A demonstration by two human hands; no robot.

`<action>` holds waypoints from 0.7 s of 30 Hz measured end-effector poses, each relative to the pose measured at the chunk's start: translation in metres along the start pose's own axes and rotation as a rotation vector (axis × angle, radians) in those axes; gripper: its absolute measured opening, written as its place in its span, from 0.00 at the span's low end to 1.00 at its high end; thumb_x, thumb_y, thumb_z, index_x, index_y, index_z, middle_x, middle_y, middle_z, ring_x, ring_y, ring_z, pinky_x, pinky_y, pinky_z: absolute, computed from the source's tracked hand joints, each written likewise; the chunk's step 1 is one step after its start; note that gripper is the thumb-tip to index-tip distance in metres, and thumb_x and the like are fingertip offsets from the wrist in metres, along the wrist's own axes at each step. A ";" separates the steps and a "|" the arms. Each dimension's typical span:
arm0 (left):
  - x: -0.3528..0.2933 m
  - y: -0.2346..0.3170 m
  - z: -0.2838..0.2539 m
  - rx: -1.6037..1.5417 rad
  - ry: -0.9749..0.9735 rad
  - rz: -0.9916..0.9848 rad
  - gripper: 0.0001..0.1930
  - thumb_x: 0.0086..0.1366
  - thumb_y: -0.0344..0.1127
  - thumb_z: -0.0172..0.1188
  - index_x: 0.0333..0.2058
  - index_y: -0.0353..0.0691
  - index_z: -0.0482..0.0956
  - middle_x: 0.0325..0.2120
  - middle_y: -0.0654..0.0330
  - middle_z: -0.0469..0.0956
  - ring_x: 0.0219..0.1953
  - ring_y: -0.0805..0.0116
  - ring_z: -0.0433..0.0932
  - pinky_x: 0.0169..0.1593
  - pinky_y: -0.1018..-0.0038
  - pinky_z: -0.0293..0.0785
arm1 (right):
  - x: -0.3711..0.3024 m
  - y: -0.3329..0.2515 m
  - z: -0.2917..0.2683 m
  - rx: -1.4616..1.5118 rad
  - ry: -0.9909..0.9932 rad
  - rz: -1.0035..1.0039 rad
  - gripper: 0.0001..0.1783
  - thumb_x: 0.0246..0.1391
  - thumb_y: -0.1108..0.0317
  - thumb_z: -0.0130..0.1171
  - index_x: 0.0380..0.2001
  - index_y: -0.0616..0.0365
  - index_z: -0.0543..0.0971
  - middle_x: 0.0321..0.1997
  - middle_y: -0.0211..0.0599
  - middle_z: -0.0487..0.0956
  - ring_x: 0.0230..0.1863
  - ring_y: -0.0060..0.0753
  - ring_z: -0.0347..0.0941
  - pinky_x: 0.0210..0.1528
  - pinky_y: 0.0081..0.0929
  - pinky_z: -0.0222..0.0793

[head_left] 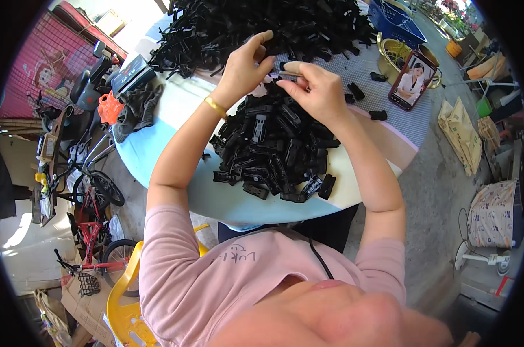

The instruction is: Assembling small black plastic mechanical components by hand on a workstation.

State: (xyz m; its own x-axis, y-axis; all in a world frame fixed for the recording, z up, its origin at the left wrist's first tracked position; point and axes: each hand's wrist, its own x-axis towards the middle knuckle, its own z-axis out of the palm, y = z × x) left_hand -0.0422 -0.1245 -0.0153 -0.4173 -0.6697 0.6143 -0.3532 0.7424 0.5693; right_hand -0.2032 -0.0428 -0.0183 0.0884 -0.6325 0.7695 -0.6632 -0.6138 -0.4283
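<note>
My left hand reaches to the near edge of a large heap of black plastic parts. Its thumb and forefinger are spread apart, and I see nothing held between them. Close by on the right, my right hand is closed in a pinch around a thin, narrow tool whose kind I cannot make out. Tan coverings wrap some fingertips. Below both hands lies a smaller pile of black plastic parts, blocky and clip-like, near the table's front edge.
The round table has a pale cover. A phone leans against a brass-coloured pot at the right, near a blue basket. Dark cloth and an orange-red bag lie left. A yellow chair stands beside me.
</note>
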 end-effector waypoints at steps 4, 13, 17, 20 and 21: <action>-0.016 0.020 -0.002 -0.082 0.016 -0.076 0.20 0.53 0.31 0.57 0.46 0.37 0.71 0.25 0.54 0.75 0.26 0.68 0.75 0.33 0.75 0.72 | -0.002 -0.008 0.003 0.120 0.025 -0.157 0.09 0.39 0.74 0.65 0.27 0.60 0.78 0.17 0.31 0.72 0.15 0.22 0.64 0.18 0.18 0.61; -0.023 0.043 -0.012 -0.732 -0.181 -0.335 0.18 0.61 0.28 0.52 0.49 0.28 0.66 0.38 0.58 0.74 0.36 0.76 0.73 0.40 0.80 0.73 | 0.001 -0.013 -0.002 0.385 0.068 0.272 0.04 0.46 0.75 0.60 0.28 0.64 0.77 0.24 0.25 0.77 0.26 0.10 0.69 0.29 0.11 0.66; -0.027 0.050 -0.010 -0.630 -0.238 -0.266 0.20 0.60 0.27 0.53 0.51 0.29 0.64 0.40 0.57 0.73 0.35 0.75 0.74 0.41 0.79 0.72 | 0.004 -0.004 -0.008 0.558 -0.058 0.489 0.05 0.46 0.73 0.61 0.28 0.62 0.77 0.25 0.25 0.77 0.25 0.10 0.69 0.28 0.10 0.65; -0.029 0.053 -0.008 -0.582 -0.199 -0.245 0.21 0.60 0.25 0.53 0.52 0.28 0.62 0.40 0.56 0.73 0.34 0.75 0.74 0.40 0.79 0.72 | 0.005 -0.001 -0.009 0.566 -0.096 0.497 0.05 0.48 0.70 0.59 0.29 0.61 0.77 0.22 0.23 0.73 0.20 0.08 0.64 0.22 0.07 0.58; -0.029 0.057 -0.009 -0.628 -0.170 -0.259 0.20 0.60 0.24 0.52 0.51 0.29 0.61 0.40 0.56 0.73 0.34 0.75 0.74 0.40 0.79 0.71 | 0.006 -0.003 -0.014 0.695 -0.125 0.593 0.06 0.50 0.69 0.57 0.29 0.60 0.76 0.20 0.22 0.71 0.18 0.07 0.60 0.19 0.07 0.53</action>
State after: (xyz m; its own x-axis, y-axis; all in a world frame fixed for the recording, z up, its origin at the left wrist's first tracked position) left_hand -0.0426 -0.0625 0.0045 -0.5285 -0.7728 0.3513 0.0706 0.3724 0.9254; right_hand -0.2111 -0.0388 -0.0057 -0.0167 -0.9557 0.2939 -0.0333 -0.2932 -0.9555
